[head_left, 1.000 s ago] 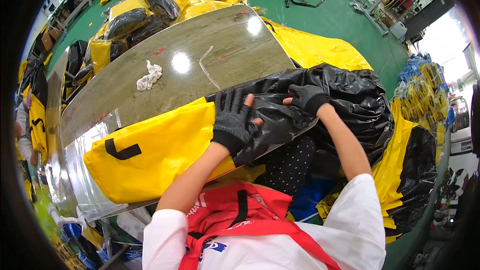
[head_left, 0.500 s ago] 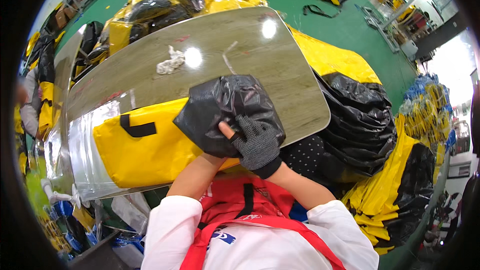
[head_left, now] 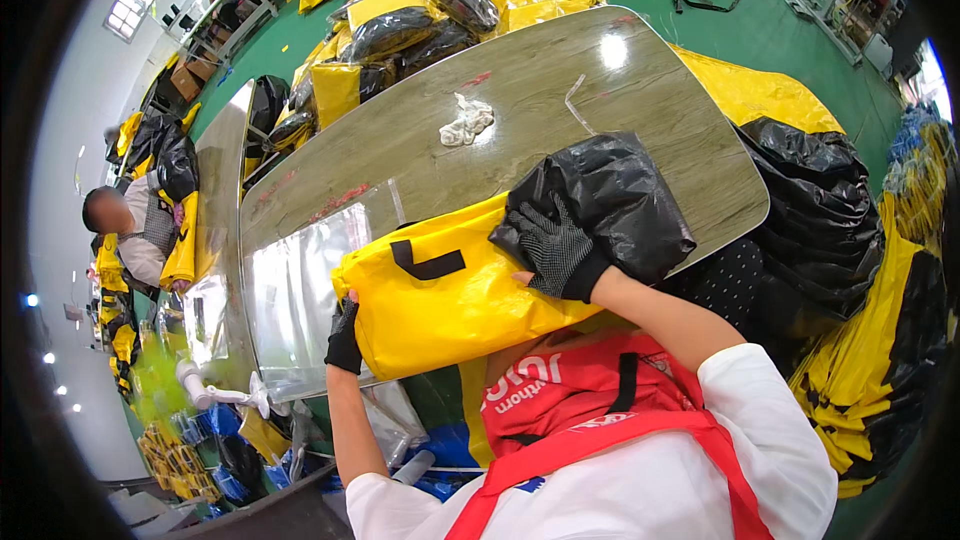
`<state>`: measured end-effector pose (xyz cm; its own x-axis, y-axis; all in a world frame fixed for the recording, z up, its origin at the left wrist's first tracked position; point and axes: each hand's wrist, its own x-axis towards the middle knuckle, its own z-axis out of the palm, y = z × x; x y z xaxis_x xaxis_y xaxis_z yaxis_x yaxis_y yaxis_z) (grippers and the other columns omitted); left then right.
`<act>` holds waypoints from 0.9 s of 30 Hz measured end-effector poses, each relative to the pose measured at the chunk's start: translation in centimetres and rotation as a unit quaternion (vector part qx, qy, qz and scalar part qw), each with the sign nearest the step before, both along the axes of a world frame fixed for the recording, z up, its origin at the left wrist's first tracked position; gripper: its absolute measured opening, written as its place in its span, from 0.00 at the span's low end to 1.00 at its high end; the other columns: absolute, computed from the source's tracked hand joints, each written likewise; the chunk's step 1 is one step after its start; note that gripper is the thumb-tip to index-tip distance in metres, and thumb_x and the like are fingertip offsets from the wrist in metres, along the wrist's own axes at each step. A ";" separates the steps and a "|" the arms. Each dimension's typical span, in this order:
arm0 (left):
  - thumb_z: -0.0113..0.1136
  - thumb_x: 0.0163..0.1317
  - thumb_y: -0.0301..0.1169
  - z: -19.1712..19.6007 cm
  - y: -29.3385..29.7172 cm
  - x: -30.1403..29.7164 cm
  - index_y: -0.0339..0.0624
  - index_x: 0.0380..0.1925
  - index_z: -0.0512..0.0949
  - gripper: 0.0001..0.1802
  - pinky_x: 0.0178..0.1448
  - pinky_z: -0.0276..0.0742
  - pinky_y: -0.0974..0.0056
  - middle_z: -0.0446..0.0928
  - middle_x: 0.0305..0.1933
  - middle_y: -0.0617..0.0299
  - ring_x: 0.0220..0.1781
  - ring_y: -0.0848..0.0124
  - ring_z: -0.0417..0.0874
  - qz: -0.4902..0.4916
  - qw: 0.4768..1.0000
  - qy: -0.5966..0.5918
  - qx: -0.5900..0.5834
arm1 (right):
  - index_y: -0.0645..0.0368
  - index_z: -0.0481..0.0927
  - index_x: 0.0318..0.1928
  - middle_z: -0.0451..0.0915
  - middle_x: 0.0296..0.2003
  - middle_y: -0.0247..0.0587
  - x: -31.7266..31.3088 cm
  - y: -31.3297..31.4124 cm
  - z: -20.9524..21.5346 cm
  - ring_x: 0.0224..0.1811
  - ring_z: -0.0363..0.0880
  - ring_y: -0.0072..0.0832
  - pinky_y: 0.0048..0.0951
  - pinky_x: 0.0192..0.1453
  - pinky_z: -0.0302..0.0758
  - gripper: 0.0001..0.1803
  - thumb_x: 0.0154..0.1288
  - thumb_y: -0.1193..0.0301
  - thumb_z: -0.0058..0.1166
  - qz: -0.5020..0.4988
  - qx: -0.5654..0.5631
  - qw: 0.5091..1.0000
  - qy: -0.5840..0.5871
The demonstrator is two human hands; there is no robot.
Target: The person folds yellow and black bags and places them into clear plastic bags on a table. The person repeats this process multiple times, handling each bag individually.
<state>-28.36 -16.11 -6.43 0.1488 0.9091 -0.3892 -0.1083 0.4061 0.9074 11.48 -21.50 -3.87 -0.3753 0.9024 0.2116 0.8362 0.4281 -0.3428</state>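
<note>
Along the counter's near edge lies a folded yellow-and-black bag, its black part toward the right-hand near corner; set so close, it seems placed for both arms to reach easily. The left hand is at the bag's left end, thumb on the rim and the other fingers mostly out of view, so how firmly it grips cannot be told; it probably steadies that end. The right hand is open, fingers spread on the black part (gripping nothing, it appears), likely pressing the fold flat. Clear plastic covers the counter's left end, partly beneath the bag. Toward the far edge sits a crumpled white cloth, perhaps kept out of the way, and beyond that edge rises a pile of wrapped bundles.
</note>
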 end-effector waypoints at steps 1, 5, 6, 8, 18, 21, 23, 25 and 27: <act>0.54 0.62 0.50 1.1 -0.1 0.2 0.41 0.62 0.60 0.34 0.57 0.72 0.59 0.70 0.58 0.55 0.57 0.61 0.74 -0.013 0.999 -0.026 -0.030 | 0.56 0.67 0.59 0.61 0.61 0.58 -0.8 0.1 -0.8 0.67 0.55 0.48 0.61 0.69 0.39 0.34 0.57 0.51 0.52 -0.027 -0.028 0.999 -0.010; 0.55 0.62 0.42 4.3 -2.1 0.7 0.40 0.63 0.59 0.33 0.60 0.70 0.59 0.69 0.59 0.56 0.58 0.63 0.73 -0.046 0.982 -0.127 -0.134 | 0.55 0.60 0.64 0.57 0.64 0.58 -4.3 -0.7 -1.7 0.68 0.52 0.51 0.62 0.69 0.33 0.36 0.60 0.49 0.43 -0.137 -0.054 0.988 -0.048; 0.55 0.60 0.38 5.1 -2.8 1.6 0.39 0.62 0.59 0.32 0.61 0.69 0.59 0.69 0.59 0.55 0.58 0.61 0.72 -0.032 0.988 -0.133 -0.072 | 0.54 0.59 0.65 0.55 0.65 0.57 -5.6 -1.4 -2.6 0.69 0.49 0.52 0.65 0.67 0.31 0.37 0.60 0.48 0.42 -0.152 -0.016 0.987 -0.051; 0.54 0.55 0.29 7.8 -4.6 6.0 0.39 0.62 0.60 0.32 0.61 0.69 0.58 0.69 0.58 0.53 0.58 0.58 0.72 0.051 0.989 -0.135 -0.007 | 0.53 0.61 0.64 0.54 0.66 0.52 -5.9 -1.9 -3.3 0.71 0.44 0.49 0.66 0.67 0.31 0.34 0.60 0.52 0.43 -0.135 -0.006 0.989 -0.052; 0.60 0.58 0.37 -0.3 -0.4 40.5 0.32 0.59 0.61 0.33 0.62 0.63 0.61 0.67 0.57 0.42 0.59 0.52 0.69 -0.083 0.907 0.057 0.409 | 0.54 0.70 0.57 0.65 0.59 0.46 -3.9 -5.6 -11.5 0.63 0.59 0.45 0.53 0.63 0.54 0.23 0.62 0.63 0.44 -0.136 0.042 0.967 0.213; 0.64 0.49 0.48 3.7 0.2 40.0 0.37 0.60 0.62 0.42 0.68 0.52 0.46 0.64 0.59 0.38 0.63 0.46 0.63 -0.268 0.617 0.388 0.629 | 0.55 0.72 0.55 0.69 0.56 0.47 -1.8 -7.8 -12.5 0.59 0.64 0.44 0.49 0.61 0.59 0.21 0.62 0.66 0.45 -0.150 -0.004 0.929 0.338; 0.64 0.46 0.49 5.1 2.2 40.9 0.43 0.55 0.69 0.37 0.69 0.44 0.38 0.67 0.58 0.46 0.67 0.47 0.58 -0.237 0.546 0.349 0.724 | 0.55 0.73 0.54 0.72 0.54 0.47 -2.1 -9.2 -12.2 0.56 0.68 0.43 0.46 0.59 0.63 0.20 0.61 0.67 0.46 -0.142 -0.037 0.888 0.436; 0.63 0.47 0.49 4.4 3.3 41.8 0.42 0.50 0.74 0.32 0.71 0.38 0.40 0.71 0.55 0.51 0.67 0.50 0.58 -0.312 0.521 0.413 0.679 | 0.55 0.74 0.53 0.74 0.51 0.47 -2.0 -11.1 -11.8 0.54 0.72 0.42 0.44 0.58 0.67 0.19 0.61 0.69 0.47 -0.163 -0.082 0.824 0.536; 0.59 0.49 0.52 3.6 3.7 41.8 0.42 0.46 0.77 0.30 0.71 0.33 0.41 0.75 0.50 0.52 0.69 0.53 0.57 -0.339 0.520 0.442 0.647 | 0.62 0.79 0.39 0.81 0.35 0.45 0.9 -14.9 -5.9 0.39 0.80 0.33 0.30 0.45 0.76 0.12 0.67 0.70 0.42 -0.355 -0.145 0.751 0.537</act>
